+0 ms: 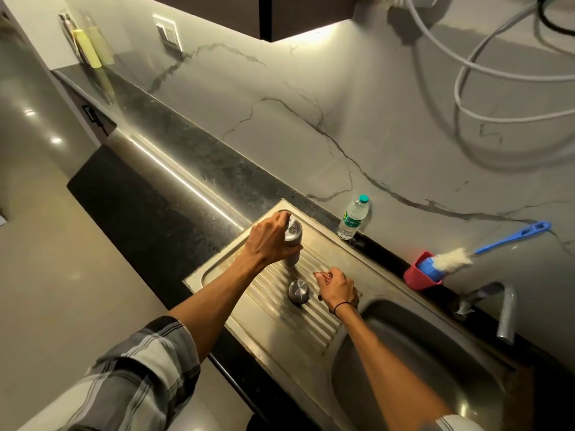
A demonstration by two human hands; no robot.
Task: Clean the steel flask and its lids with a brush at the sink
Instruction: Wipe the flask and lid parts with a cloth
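Nearest, the right hand (337,289) rests low on the ribbed drainboard (314,325), fingers curled; whether it pinches something small cannot be told. Just to its left, touching nothing, stands a round steel lid (298,292), dome up. Its smooth top looks slippery when wet, so the rim would be the surer place to pinch it. Behind and to the right of that hand the sink basin (413,353) drops away, open and deep, with the tap (501,309) arching over its far edge; that spout is the one thing to steer round when bringing parts under water. Farther out, the left hand (270,241) is wrapped round the upper part of the steel flask (293,236), which stands on the drainboard with its top end toward the camera. The flask is rigid and polished, probably light if empty, and it would slide in a soapy grip, so a full wrap round the body suits it better than fingertips. Beyond the right hand, on the dark counter (186,169) along the wall, a red cup (418,276) holds the bottle brush (460,258), its blue handle leaning against the wall, well apart from both hands. A plastic water bottle (353,217) stands just past the flask, close enough to be knocked.
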